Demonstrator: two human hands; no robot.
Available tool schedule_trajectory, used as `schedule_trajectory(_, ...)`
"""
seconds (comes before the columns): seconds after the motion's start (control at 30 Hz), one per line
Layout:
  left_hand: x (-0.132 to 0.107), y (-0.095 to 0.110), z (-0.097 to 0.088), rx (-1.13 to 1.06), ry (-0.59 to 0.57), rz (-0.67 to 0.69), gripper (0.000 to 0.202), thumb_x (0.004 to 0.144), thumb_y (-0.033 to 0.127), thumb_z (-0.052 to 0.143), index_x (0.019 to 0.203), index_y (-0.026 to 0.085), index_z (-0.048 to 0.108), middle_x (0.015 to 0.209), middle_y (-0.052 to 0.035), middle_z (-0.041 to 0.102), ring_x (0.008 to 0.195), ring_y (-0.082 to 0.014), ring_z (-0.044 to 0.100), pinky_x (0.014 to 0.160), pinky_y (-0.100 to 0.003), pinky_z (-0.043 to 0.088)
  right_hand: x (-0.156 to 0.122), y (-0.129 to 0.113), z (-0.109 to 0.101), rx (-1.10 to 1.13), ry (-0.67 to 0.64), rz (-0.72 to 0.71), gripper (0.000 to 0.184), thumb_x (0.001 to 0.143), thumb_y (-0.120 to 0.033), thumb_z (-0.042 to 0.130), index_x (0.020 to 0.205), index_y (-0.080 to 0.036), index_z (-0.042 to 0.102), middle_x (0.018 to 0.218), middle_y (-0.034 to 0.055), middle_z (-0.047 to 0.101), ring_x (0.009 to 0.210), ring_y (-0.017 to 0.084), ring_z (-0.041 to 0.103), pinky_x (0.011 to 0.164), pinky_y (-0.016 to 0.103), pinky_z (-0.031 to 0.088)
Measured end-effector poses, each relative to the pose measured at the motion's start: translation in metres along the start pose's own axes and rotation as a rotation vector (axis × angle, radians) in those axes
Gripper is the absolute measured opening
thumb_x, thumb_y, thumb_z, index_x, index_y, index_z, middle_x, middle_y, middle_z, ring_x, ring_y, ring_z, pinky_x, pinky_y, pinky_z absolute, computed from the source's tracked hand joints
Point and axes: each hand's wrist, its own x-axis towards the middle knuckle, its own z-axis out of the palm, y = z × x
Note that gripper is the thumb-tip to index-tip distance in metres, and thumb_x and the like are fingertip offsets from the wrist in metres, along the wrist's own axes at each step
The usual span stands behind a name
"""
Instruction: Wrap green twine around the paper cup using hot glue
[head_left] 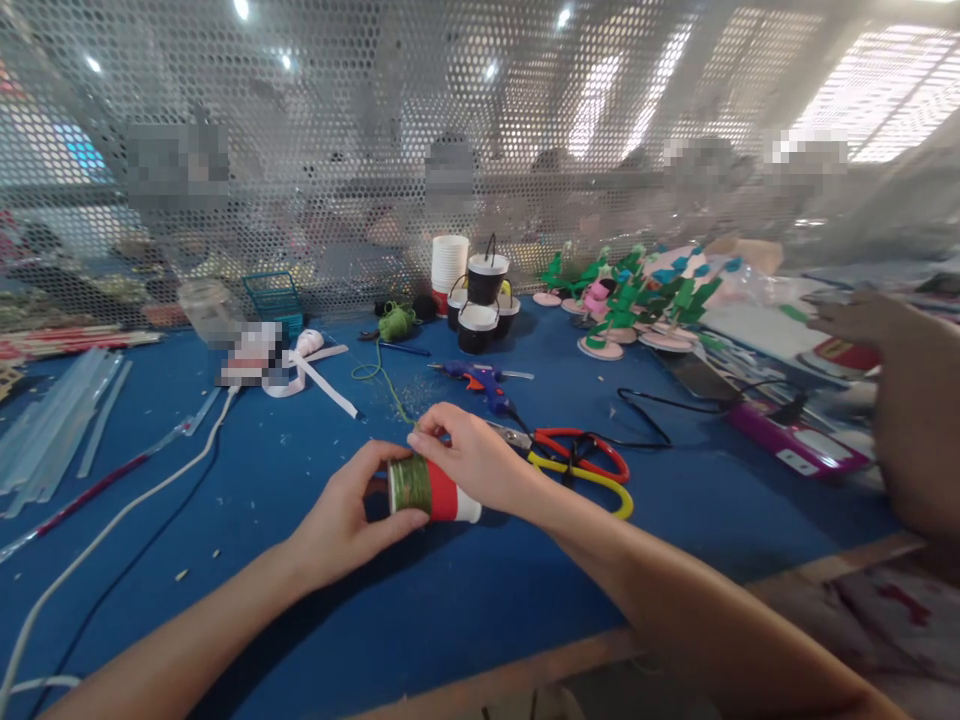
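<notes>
My left hand (341, 515) is wrapped round a small paper cup (444, 495) that lies on its side just above the blue table. Green yarn (410, 486) is wound round the cup's left part, beside a red band and a white end. At the cup's upper side, my right hand (480, 455) pinches the yarn strand, with its fingers resting against the cup. That strand runs back in loops to a green yarn ball (397, 322). Scissors (581, 460) with red and yellow handles lie just right of my right hand.
Behind my hands lies a blue glue gun (480, 382). Stacked white cups (449, 265) and small black buckets (478, 328) stand farther back. Green craft plants (622, 310) and a purple power strip (795, 440) are right, near another person's hand (862, 315). Glue sticks (64, 420) lie left.
</notes>
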Motion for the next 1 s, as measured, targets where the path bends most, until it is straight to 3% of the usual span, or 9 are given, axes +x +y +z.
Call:
schedule_trajectory(0.27,-0.004,-0.004,0.0,0.219,0.034,0.174,0.042,0.077,0.029,0.061,0.112,0.02,0.04,0.103,-0.0071,0.052,0.095,-0.0196,0.053,0.081,-0.034,0.05,0.004,0.003,-0.004,0.125,-0.059,0.025,0.014,0.079,-0.02,0.052,0.066,-0.016,0.051,0.071,0.0009,0.056,0.068,0.012,0.05,0.064,0.026,0.039)
schedule_trajectory(0.43,-0.005,-0.002,-0.001,0.358,-0.037,0.312,0.048,0.081,0.03,0.057,0.123,0.022,0.036,0.115,-0.0104,0.045,0.106,-0.0216,0.048,0.089,-0.036,0.046,0.007,0.004,-0.004,0.227,-0.101,0.067,0.014,0.076,-0.022,0.055,0.063,-0.016,0.052,0.064,-0.002,0.054,0.061,0.01,0.048,0.058,0.023,0.037)
schedule_trajectory(0.6,-0.006,0.001,-0.002,0.443,-0.104,0.285,0.053,0.081,0.031,0.056,0.129,0.024,0.033,0.119,-0.011,0.042,0.111,-0.0236,0.046,0.093,-0.039,0.045,0.008,0.004,-0.006,0.334,-0.196,0.118,0.012,0.073,-0.021,0.058,0.064,-0.015,0.053,0.061,-0.0028,0.054,0.058,0.009,0.048,0.057,0.022,0.037)
schedule_trajectory(0.77,-0.006,0.001,-0.002,0.459,-0.1,0.285,0.057,0.078,0.033,0.059,0.128,0.022,0.033,0.118,-0.0116,0.044,0.111,-0.0237,0.047,0.093,-0.038,0.045,0.013,0.011,-0.005,0.406,-0.246,0.118,0.012,0.071,-0.024,0.061,0.066,-0.015,0.055,0.062,-0.0029,0.054,0.058,0.008,0.047,0.056,0.022,0.037)
schedule_trajectory(0.9,-0.006,0.004,-0.002,0.475,-0.098,0.283,0.053,0.077,0.033,0.06,0.123,0.02,0.037,0.116,-0.0119,0.046,0.111,-0.0243,0.048,0.093,-0.038,0.046,0.016,0.013,0.0,0.399,-0.243,0.084,0.014,0.07,-0.027,0.061,0.065,-0.015,0.055,0.059,-0.0037,0.052,0.055,0.008,0.044,0.052,0.021,0.035)
schedule_trajectory(1.0,-0.006,0.006,-0.003,0.483,-0.116,0.275,0.05,0.077,0.034,0.06,0.12,0.019,0.038,0.114,-0.0121,0.048,0.108,-0.0243,0.05,0.091,-0.038,0.047,0.015,0.006,-0.006,0.301,-0.171,0.056,0.017,0.075,-0.029,0.056,0.067,-0.015,0.056,0.059,-0.0026,0.053,0.055,0.009,0.046,0.052,0.022,0.036)
